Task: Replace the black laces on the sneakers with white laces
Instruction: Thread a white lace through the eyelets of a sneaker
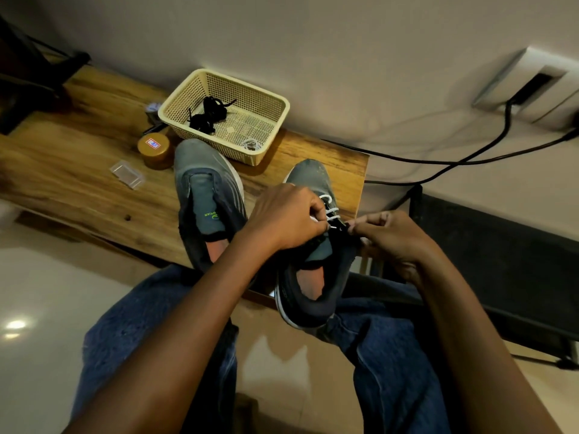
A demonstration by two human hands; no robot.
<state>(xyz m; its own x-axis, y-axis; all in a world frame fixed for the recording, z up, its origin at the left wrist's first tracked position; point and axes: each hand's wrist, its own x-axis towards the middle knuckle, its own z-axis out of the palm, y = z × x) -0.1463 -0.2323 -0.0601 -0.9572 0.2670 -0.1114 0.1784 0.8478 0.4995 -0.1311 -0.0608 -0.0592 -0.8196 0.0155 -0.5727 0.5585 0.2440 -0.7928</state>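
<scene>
Sitting with knees in blue jeans (150, 324) nearest the camera, a person reaches both forearms forward to a low wooden table (78, 170). At the table's near edge, towards its right corner, the right-hand sneaker (316, 277) hangs with its heel off the edge and over the person's lap, its toe pointing away. The left hand (282, 217) lies curled over this shoe's tongue, its fingertips pinching a white lace (330, 211) that already crosses the lower eyelets in several rows. The right hand (391, 236) sits just beside the shoe's right flank, thumb and forefinger pinched on the other end of that lace, though the tip itself is too small to make out. Just to the left, the second sneaker (203, 195) rests along the table with no lace in its eyelets, its grey tongue bare and its heel at the near edge. Farther in, left of that shoe's toe, stands a small round gold tin (155, 150) with a label on its lid, and a clear plastic case (127, 173) lies a little nearer the left. At the far edge, touching the wall side, a cream perforated basket (272, 104) holds a tangle of black laces (208, 115) at its left and a small coil of white lace (250, 145) near its front corner. Black cables (470, 158) trail across the floor beyond the table's right corner.
</scene>
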